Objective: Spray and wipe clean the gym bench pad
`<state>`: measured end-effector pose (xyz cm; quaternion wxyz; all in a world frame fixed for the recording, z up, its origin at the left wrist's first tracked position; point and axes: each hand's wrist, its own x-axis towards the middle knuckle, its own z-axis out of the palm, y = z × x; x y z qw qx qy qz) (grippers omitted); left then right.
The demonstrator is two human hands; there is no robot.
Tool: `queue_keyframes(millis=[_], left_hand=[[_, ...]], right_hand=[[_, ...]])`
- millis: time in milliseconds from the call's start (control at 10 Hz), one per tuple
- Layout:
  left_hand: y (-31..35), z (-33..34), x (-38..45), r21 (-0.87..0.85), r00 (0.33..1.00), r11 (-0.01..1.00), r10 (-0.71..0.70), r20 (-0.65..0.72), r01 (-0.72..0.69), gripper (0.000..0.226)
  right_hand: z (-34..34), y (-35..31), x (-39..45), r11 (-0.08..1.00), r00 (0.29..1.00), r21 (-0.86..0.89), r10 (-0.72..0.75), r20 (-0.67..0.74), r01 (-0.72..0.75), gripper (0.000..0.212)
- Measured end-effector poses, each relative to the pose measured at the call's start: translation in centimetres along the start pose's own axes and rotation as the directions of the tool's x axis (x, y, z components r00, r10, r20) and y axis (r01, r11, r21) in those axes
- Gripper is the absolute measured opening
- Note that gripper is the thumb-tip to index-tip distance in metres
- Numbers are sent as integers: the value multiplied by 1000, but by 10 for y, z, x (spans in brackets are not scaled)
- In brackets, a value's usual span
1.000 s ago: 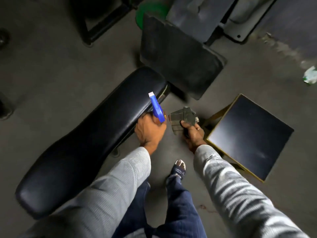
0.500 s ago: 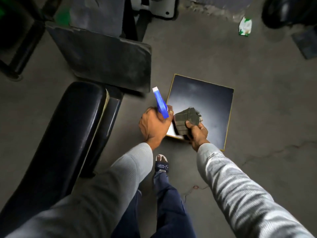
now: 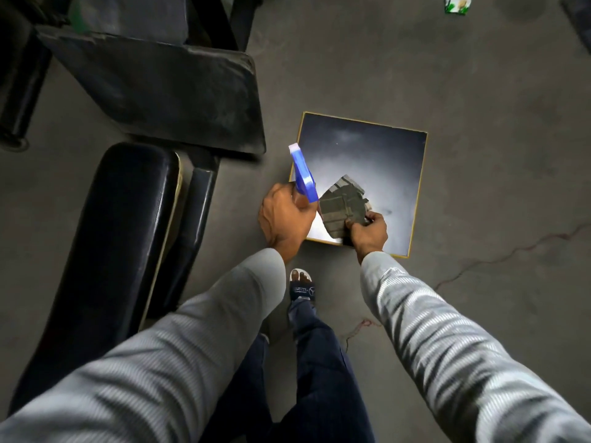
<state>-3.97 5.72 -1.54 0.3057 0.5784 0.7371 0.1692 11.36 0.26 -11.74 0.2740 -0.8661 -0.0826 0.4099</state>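
The long black gym bench pad (image 3: 108, 251) runs along the left side of the view, glossy and rounded at its far end. My left hand (image 3: 284, 219) grips a spray bottle with a blue trigger head (image 3: 303, 174), held to the right of the pad and apart from it. My right hand (image 3: 367, 233) holds a folded grey-green cloth (image 3: 342, 206) close beside the bottle. Both hands hover over the near corner of a square black stool top (image 3: 377, 161) with a yellow rim.
A dusty black angled pad (image 3: 166, 91) stands beyond the bench end, with dark machine frames behind it. My sandalled foot (image 3: 301, 287) rests on the grey concrete floor (image 3: 495, 155). A small green-and-white packet (image 3: 457, 3) lies at the top right.
The view has swung right: the bench pad slid to the left edge and the stool top moved to the centre. Both hands, still holding bottle and cloth, now hover over the stool instead of beside the pad.
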Motion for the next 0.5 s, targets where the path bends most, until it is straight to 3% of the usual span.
queue_keyframes(millis=[100, 200, 300, 500], left_hand=[[3, 0, -1, 28, 1000, 1000, 9, 9, -9, 32], [2, -1, -4, 67, 999, 998, 15, 45, -18, 29], [1, 1, -4, 76, 998, 997, 12, 59, -17, 31], [3, -10, -4, 40, 986, 996, -88, 140, 84, 69]], right_hand=[[-7, 4, -6, 998, 998, -50, -50, -31, 48, 56], [-12, 11, -16, 985, 992, -138, -109, -64, 100, 47], [-13, 14, -22, 984, 985, -114, -148, -87, 138, 33], [2, 19, -34, 996, 993, -7, -93, 66, 93, 13]])
